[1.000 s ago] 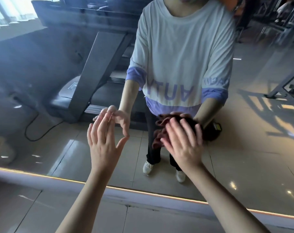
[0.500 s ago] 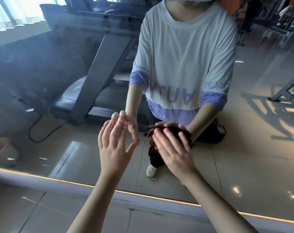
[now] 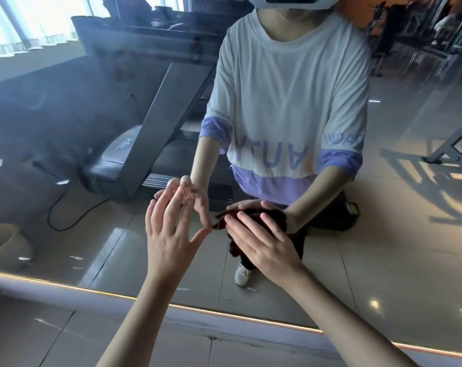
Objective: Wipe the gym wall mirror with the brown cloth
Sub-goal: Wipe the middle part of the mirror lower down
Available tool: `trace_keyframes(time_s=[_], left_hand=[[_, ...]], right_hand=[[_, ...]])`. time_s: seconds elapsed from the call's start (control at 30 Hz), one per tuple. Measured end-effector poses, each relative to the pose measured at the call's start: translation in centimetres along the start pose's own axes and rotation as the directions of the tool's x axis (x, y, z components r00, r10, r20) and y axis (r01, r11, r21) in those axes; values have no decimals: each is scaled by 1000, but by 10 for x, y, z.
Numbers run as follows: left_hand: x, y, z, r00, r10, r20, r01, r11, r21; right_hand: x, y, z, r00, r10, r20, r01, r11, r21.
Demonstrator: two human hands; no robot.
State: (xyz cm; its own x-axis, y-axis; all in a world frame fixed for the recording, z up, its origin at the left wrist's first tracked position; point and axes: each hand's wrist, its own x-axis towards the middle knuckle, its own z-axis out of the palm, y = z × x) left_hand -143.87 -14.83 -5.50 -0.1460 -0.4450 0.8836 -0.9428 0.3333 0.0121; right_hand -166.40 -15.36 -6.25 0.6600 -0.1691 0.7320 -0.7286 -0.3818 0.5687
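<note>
Cloth (image 3: 234,249) lies pressed beneath right hand (image 3: 268,246) fingers (image 3: 247,221).

— Where's your light coming from?
— Daylight from the window (image 3: 26,22), upper left, blown out white. It lays a bluish haze over the left of your mirror (image 3: 66,123).
— Any glare?
— Small bright spots on the floor (image 3: 374,304), and an orange strip (image 3: 224,315) glows along the mirror's base. Your picture bends at the edges, and the top right corner is soft.

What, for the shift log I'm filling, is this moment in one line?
left hand: flat on mirror | right hand: presses brown cloth to mirror | stage: wiping low section
</note>
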Motion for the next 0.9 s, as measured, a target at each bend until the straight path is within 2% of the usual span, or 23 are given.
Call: trace_keyframes(time_s=[0.07,0.2,0.27,0.3,0.37,0.43,0.5,0.6,0.67,0.73,0.83,0.9], left_hand=[[2,-3,-2,999,35,-8,-36,999,-28],[3,-5,-1,999,48,-18,-49,997,-55],[2,-5,1,998,50,-21,-52,997,-53],[1,-5,1,998,48,-28,-49,997,-58],[1,-5,2,999,38,-37,-41,997,-71],[1,-3,1,999,35,-37,-38,996,-75],[2,-2,1,999,31,-36,-34,997,-75],[0,-3,1,999,30,-21,-31,998,-58],[0,-4,0,999,37,-6,-37,998,-43],[-1,-6,-2,999,41,15,-40,998,-45],[0,-14,-7,997,63,43,-62,998,-13],[-1,-20,-8,995,85,49,-87,995,39]], right_hand=[[13,8,-4,999,22,-38,-22,1000,15],[47,15,-9,941,301,-155,-300,953,33],[49,4,-3,921,360,-150,-361,932,25],[42,-4,0,940,321,-113,-322,947,11],[20,-17,7,995,104,1,-104,994,-12],[10,-16,6,997,-43,69,43,999,-6],[22,-5,0,999,-22,29,22,1000,-2],[49,7,-5,979,178,-96,-179,984,-2],[56,4,-3,953,276,-123,-277,961,10],[47,-7,1,971,227,-76,-226,974,30],[26,-15,7,999,-33,38,31,999,31],[33,-7,4,1000,-21,14,21,999,37]])
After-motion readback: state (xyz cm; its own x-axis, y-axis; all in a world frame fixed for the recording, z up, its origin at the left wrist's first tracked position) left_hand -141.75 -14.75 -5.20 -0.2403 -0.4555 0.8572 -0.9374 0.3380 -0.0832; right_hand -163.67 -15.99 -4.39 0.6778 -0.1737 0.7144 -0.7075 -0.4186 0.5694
